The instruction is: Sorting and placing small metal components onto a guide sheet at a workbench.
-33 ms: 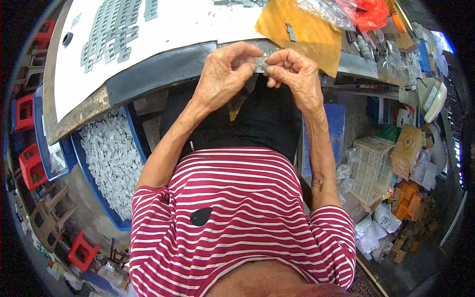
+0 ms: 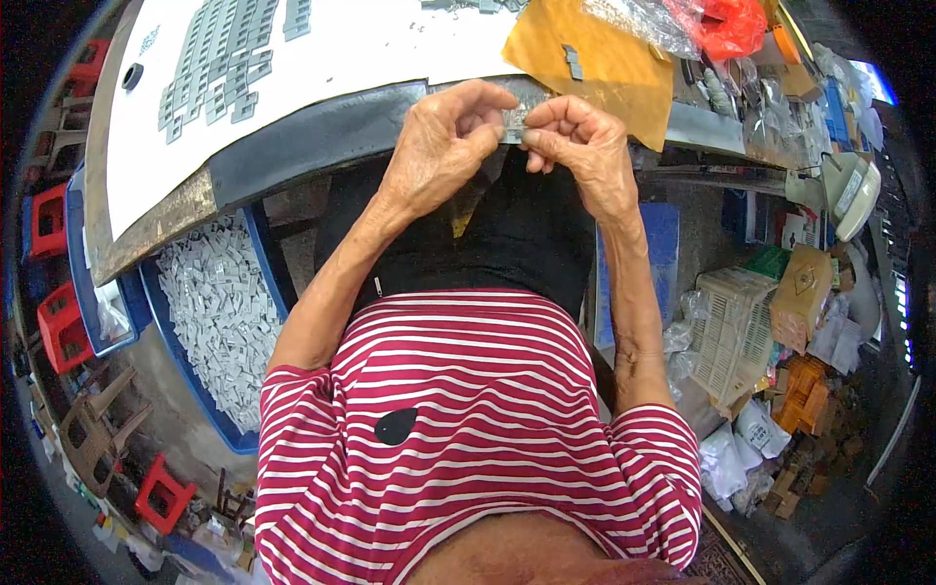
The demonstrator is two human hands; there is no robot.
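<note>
At the table's near edge, a small grey plastic part (image 2: pixel 512 136) is pinched between my two hands, mostly covered by the fingertips. My left hand (image 2: pixel 447 141) has thumb and forefinger closed on its left side. From the right, my right hand (image 2: pixel 585 146) grips it the same way, with the thumb in front. Just beyond the right hand lies a sheet of brown paper (image 2: pixel 624 93) bearing a few joined grey pieces (image 2: pixel 572 63). Rows of similar grey pieces (image 2: pixel 219 73) are laid out on a white sheet (image 2: pixel 356 49) to the left.
Below the table on the left, a blue bin (image 2: pixel 202 388) holds a heap of loose grey pieces (image 2: pixel 216 307). Red stools (image 2: pixel 164 494) stand farther left. A red plastic bag (image 2: pixel 733 27) lies at the table's far right; a cream plastic crate (image 2: pixel 726 331) stands on the right.
</note>
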